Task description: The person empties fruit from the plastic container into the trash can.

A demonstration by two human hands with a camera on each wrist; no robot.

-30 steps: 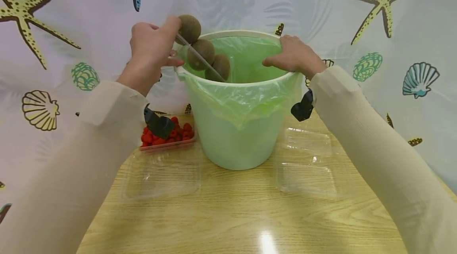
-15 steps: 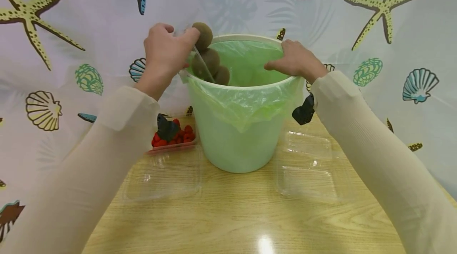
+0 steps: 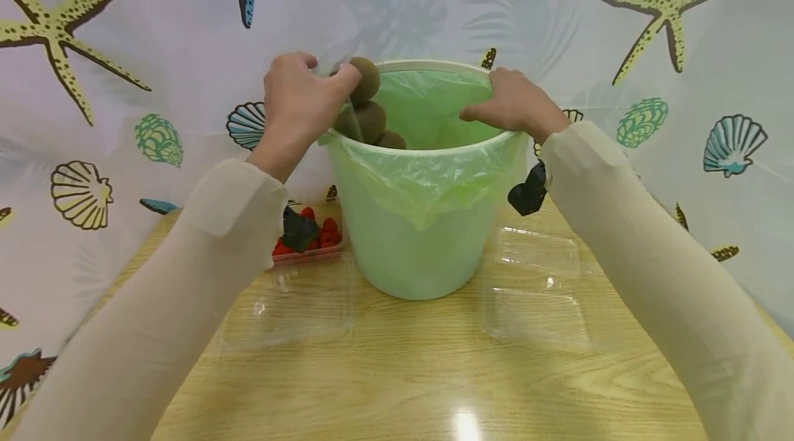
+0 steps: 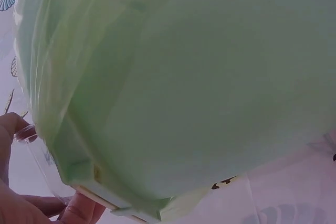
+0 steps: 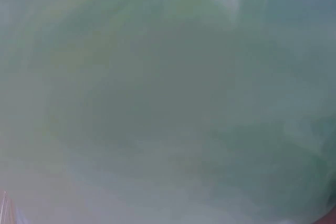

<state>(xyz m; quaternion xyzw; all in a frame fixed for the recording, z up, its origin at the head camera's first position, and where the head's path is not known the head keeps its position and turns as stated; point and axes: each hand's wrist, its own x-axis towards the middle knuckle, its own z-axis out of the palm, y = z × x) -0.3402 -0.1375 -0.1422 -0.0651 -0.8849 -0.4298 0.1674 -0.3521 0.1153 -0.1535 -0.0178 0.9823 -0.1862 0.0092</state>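
My left hand (image 3: 302,100) grips a clear plastic punnet (image 3: 353,125) by its upper end, tilted steeply over the left rim of a pale green bin (image 3: 415,241). Brown kiwis (image 3: 367,80) lie along the punnet in a row, and the lowest is partly hidden behind the bin's front rim. In the left wrist view, fingers (image 4: 79,209) hold the clear plastic close by the bin's rim. My right hand (image 3: 515,100) holds the rim on the other side, its thumb reaching inside. The bin's wall fills the right wrist view. A yellow-green liner bag (image 3: 428,182) folds over the rim.
A clear punnet of red raspberries (image 3: 329,234) stands left of the bin, partly covered by the dark wrist camera (image 3: 299,229). In front of it lies a clear plastic tray (image 3: 291,313). Another clear container (image 3: 536,313) lies to the right on the wooden table (image 3: 409,379).
My left hand has moved right and slightly down, carrying the punnet farther over the bin. The kiwis sit lower behind the rim. My right hand has stayed at the rim.
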